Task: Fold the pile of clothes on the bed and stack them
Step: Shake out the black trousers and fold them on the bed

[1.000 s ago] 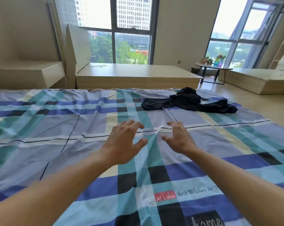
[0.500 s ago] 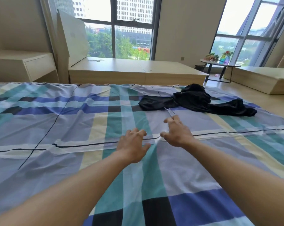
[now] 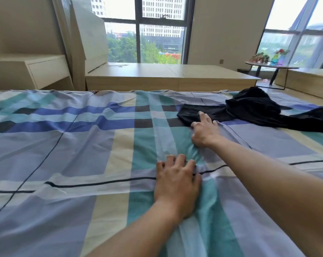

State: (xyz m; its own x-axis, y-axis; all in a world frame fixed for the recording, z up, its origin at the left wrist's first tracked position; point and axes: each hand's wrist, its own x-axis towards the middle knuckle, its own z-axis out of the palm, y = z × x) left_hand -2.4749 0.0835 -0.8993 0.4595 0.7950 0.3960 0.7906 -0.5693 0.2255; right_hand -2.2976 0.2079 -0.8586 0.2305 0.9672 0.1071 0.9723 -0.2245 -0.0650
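The right grip [image 3: 205, 133] has been brought forward onto the clothes [image 3: 253, 110], wide, nothing held yet; the left grip [image 3: 177, 184] is pressed flat on the bed [image 3: 64, 145]. Folding can be started.

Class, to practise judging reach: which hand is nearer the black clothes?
Right. The right hand touches the black clothes at their near edge; the left hand rests on the sheet, short of them.

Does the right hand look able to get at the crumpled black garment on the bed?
Probably yes: the right hand touches the near end of the crumpled black garment; nothing on the plaid sheet blocks it.
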